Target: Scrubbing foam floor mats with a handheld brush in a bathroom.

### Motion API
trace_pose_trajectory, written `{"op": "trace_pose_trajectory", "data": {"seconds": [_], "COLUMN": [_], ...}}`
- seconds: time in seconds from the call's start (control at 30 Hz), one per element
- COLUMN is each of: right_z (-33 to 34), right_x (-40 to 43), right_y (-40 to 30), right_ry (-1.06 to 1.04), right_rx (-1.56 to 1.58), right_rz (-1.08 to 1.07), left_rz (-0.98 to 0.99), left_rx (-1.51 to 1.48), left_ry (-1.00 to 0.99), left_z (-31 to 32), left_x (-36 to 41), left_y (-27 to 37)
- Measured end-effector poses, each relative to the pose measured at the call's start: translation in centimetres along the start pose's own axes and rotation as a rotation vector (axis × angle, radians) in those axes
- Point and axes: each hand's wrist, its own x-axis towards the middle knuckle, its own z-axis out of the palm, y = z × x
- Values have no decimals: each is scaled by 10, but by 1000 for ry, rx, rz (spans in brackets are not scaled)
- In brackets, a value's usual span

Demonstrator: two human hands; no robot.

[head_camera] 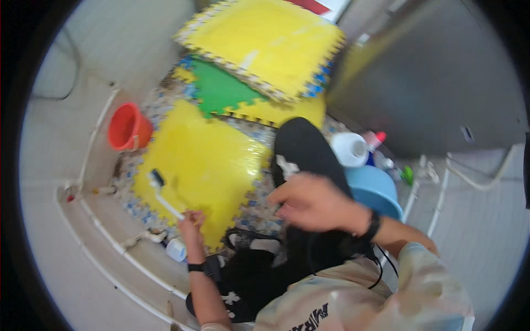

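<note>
My left hand [192, 225] grips the end of a long white-handled scrub brush [167, 203]. Its dark-bristled head points away from me, over a wet yellow interlocking foam mat [198, 153] on the floor. Whether the bristles touch the mat I cannot tell. Blurred by motion, my right hand [314, 202] hangs in front of my black-trousered knee [308, 145]. Its fingers are partly bent, and nothing shows in them, though the palm side is mostly hidden.
A red bucket [129, 127] stands by the left wall. Stacked yellow mats [265, 45] lie ahead over a green mat [223, 85]. A light-blue basin [372, 190], a white container [349, 149] and bottles [377, 140] sit right, beside a grey metal panel [434, 82]. Pipes [120, 248] run along the walls.
</note>
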Motion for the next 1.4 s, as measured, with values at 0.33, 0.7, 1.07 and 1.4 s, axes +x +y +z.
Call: {"op": "trace_pose_trajectory", "data": {"seconds": [0.33,0.7,1.07,1.4], "right_z": [98,112,85,63], "right_x": [-414,-416,-404,-394], "right_y": [39,61,-32,-128], "right_ry": [81,-122,-625,169], "right_rx": [144,625,283,-209], "right_rz": [1054,1604,1901,2009], "left_rz": [39,-21,-175,-199], "left_rx": [68,-60,-96,-59], "left_ry": [-60,-61,-216,-365], "left_z": [-36,-54,-15,3], "left_x": [-35,-33,-11,-3], "left_y": [6,-8,-12,17]}}
